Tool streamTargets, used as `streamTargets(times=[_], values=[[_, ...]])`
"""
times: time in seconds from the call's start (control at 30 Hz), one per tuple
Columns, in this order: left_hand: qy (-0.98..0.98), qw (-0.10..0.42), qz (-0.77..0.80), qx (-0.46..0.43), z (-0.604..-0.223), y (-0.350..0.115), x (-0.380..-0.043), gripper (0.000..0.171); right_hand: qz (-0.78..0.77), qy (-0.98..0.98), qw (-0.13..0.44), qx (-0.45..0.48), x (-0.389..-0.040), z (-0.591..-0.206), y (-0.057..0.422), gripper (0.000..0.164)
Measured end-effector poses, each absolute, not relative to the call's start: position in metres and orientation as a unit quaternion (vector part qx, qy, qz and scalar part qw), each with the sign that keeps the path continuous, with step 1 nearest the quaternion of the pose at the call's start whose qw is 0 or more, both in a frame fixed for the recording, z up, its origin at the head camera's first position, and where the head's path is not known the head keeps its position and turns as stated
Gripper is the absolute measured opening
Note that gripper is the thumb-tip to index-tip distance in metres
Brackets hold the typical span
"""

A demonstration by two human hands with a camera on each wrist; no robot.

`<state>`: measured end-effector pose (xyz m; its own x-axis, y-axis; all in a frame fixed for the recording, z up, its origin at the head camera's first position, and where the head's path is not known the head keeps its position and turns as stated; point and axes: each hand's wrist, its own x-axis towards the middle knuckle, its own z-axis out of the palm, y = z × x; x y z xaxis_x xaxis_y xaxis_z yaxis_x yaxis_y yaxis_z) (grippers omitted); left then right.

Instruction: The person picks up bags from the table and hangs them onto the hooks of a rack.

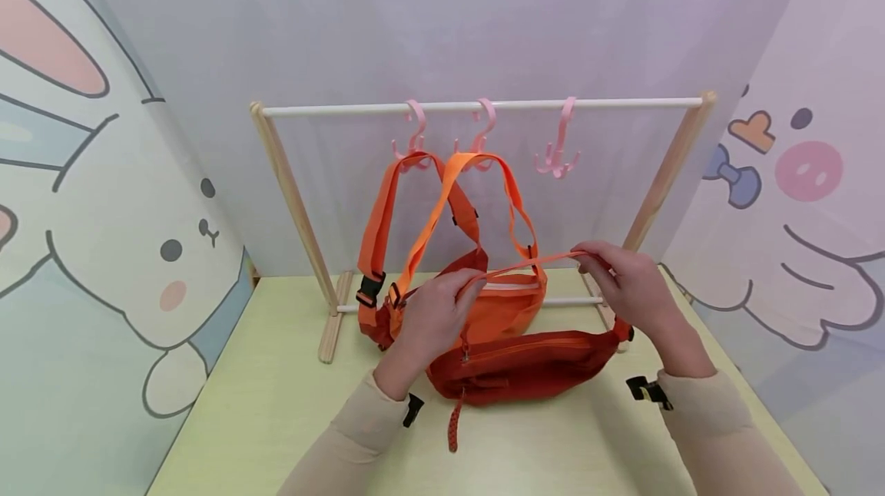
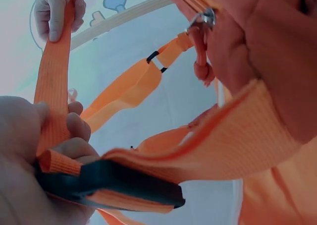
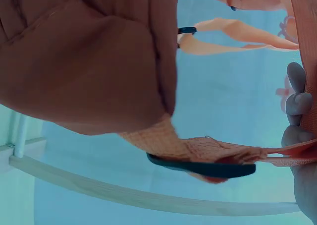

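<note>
A rust-red waist bag (image 1: 532, 372) hangs from its strap (image 2: 52, 81), just above the table and in front of the rack. My left hand (image 1: 435, 313) grips one part of that strap beside a black buckle (image 2: 124, 183). Further along, my right hand (image 1: 631, 285) pinches the strap between thumb and fingers, so the stretch between both hands runs nearly straight. Behind, a bright orange waist bag (image 1: 512, 300) hangs by its strap from the middle pink hook (image 1: 487, 121). Another orange-strapped bag (image 1: 373, 243) hangs from the left pink hook (image 1: 416, 121), its body mostly hidden.
A white rail (image 1: 636, 104) on wooden side posts (image 1: 293, 200) spans the back of the pale yellow table (image 1: 228, 404). The right pink hook (image 1: 561, 139) carries no bag. Cartoon-printed panels (image 1: 111, 250) stand on both sides.
</note>
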<state>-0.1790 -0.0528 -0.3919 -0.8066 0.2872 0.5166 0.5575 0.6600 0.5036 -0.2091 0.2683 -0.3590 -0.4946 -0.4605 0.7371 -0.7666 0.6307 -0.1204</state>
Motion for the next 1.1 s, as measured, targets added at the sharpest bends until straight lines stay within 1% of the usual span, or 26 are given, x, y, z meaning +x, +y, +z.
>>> streamTargets(times=[0.03,0.07,0.13,0.17,0.2,0.27,0.3,0.5,0.8,0.97,1.1], values=[[-0.888,0.204,-0.334,-0.240,-0.389,-0.052,-0.178,0.029,0.219,-0.835,0.348,0.366,-0.209,-0.356,0.268,0.044],[-0.888,0.208,-0.331,-0.241,-0.386,-0.051,-0.178,0.029,0.216,-0.834,0.353,0.365,-0.210,-0.354,0.269,0.041],[-0.887,0.215,-0.328,-0.246,-0.380,-0.049,-0.177,0.026,0.212,-0.836,0.358,0.358,-0.211,-0.348,0.269,0.024],[-0.885,0.219,-0.327,-0.249,-0.378,-0.048,-0.177,0.025,0.212,-0.837,0.360,0.353,-0.211,-0.345,0.270,0.018],[-0.883,0.223,-0.327,-0.252,-0.375,-0.047,-0.177,0.024,0.213,-0.838,0.362,0.348,-0.212,-0.342,0.270,0.018],[-0.879,0.229,-0.329,-0.258,-0.369,-0.045,-0.177,0.024,0.221,-0.839,0.365,0.338,-0.213,-0.336,0.270,0.030],[-0.877,0.231,-0.331,-0.259,-0.367,-0.044,-0.177,0.024,0.224,-0.839,0.368,0.333,-0.213,-0.333,0.270,0.033],[-0.868,0.236,-0.341,-0.273,-0.350,-0.039,-0.179,0.022,0.237,-0.832,0.388,0.318,-0.217,-0.316,0.270,0.028],[-0.856,0.271,-0.342,-0.278,-0.323,-0.031,-0.193,0.022,0.239,-0.828,0.430,0.270,-0.222,-0.296,0.267,0.017],[-0.859,0.275,-0.348,-0.257,-0.307,-0.026,-0.201,0.023,0.252,-0.827,0.442,0.239,-0.226,-0.285,0.263,0.016],[-0.867,0.285,-0.341,-0.226,-0.292,-0.021,-0.211,0.028,0.266,-0.831,0.447,0.199,-0.225,-0.278,0.257,0.020]])
